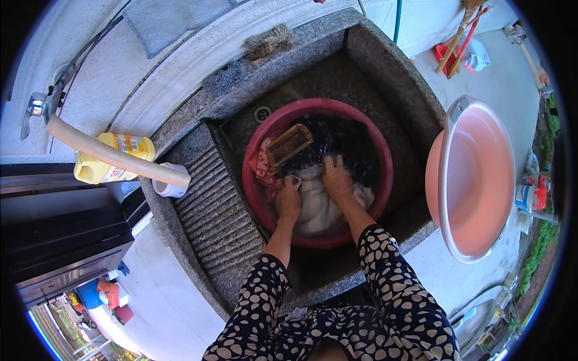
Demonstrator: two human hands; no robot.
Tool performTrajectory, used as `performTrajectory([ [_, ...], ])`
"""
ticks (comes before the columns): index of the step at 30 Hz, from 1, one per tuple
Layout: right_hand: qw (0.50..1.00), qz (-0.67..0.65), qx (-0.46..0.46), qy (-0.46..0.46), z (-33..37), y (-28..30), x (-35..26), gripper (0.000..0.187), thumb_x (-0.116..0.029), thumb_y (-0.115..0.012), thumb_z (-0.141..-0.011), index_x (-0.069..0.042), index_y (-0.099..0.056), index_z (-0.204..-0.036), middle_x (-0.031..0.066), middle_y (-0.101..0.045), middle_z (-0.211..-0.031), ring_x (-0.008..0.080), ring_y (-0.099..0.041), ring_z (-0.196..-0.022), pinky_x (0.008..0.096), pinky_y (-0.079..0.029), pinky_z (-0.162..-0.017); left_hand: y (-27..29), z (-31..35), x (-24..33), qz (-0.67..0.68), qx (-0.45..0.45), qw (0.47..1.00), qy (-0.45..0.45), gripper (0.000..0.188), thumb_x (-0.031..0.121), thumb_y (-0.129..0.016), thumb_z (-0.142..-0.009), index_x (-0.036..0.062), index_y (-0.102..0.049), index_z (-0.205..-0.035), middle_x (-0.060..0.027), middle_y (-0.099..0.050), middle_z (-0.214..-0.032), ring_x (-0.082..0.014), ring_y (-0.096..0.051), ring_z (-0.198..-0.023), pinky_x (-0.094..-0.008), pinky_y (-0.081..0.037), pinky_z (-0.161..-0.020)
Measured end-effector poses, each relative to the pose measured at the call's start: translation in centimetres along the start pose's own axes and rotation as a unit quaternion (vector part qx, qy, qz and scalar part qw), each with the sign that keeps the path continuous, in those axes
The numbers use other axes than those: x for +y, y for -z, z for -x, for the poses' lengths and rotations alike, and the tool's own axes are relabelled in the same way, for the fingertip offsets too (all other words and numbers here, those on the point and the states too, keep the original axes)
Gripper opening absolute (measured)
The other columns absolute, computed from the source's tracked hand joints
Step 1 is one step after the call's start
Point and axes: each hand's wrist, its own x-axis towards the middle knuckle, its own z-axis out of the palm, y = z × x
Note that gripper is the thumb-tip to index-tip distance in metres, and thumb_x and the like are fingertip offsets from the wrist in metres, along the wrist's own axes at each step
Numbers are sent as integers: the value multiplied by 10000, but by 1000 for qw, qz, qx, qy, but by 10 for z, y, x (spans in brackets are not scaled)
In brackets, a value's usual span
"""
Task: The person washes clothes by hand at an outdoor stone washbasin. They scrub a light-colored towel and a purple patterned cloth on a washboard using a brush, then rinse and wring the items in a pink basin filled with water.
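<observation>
A wet white cloth (316, 207) lies bunched in a red basin (386, 171) of dark water. My left hand (290, 203) is closed on the cloth's left edge, where a pale fold shows by the fingertips. On the right, my right hand (338, 182) grips the cloth's upper part, its fingers bent over it at the waterline; the thumb is hard to make out. Beyond my left hand rests a brown wooden block-like piece with a hollowed face (289, 145). A red-and-white printed piece (263, 162) is tucked against the basin's left wall. Dark cloth or water fills the far side.
The basin stands in a stone sink (394, 66) with a ribbed washboard (217, 210) on its left. A hose (114, 150) ends over a white cup (170, 188) beside a yellow jug (114, 157). A pink tub (475, 180) leans at right; a scrubbing pad (268, 42) lies on the far rim.
</observation>
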Motion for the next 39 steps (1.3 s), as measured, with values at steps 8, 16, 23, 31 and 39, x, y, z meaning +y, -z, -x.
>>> performTrajectory([
  [8,990,-75,-117,13,-23,48,14,345,-123,-620,-751,-66,-601,-1091,202,-633,-1104,388,-619,-1008,474,-482,-901,49,5,7,307,27,951,3,116,90,-561,-894,36,-575,-997,-141,-675,-936,-310,-656,-869,-362,-506,-770],
  [16,945,-282,-103,131,15,161,-64,158,-62,-649,-738,-32,-600,-886,89,-618,-813,200,-615,-790,329,-477,-699,132,19,51,435,-10,900,-34,499,182,-824,-727,-6,-503,-1059,-81,-595,-961,-130,-570,-892,-289,-481,-792],
  [23,778,-562,-204,193,39,178,-122,238,11,-654,-817,-82,-580,-1023,-9,-580,-861,81,-569,-828,243,-477,-727,171,29,88,450,-87,878,-140,332,103,-745,-841,-31,-562,-1083,-41,-620,-975,-88,-585,-878,-253,-486,-785],
  [31,934,-146,-89,314,51,58,-39,689,-82,-744,-690,-116,-487,-1329,108,-509,-1262,202,-524,-1127,350,-462,-931,190,46,50,650,-31,759,5,281,97,-640,-920,-28,-615,-1170,-47,-658,-1067,-81,-608,-937,-230,-475,-828],
  [39,721,-659,-205,59,75,79,-94,243,54,-571,-823,-58,-600,-1037,-22,-635,-880,52,-570,-784,221,-478,-671,185,58,-12,819,-84,566,42,553,461,-550,-950,42,-498,-1308,-139,-619,-1200,-265,-574,-1135,-439,-419,-1027],
])
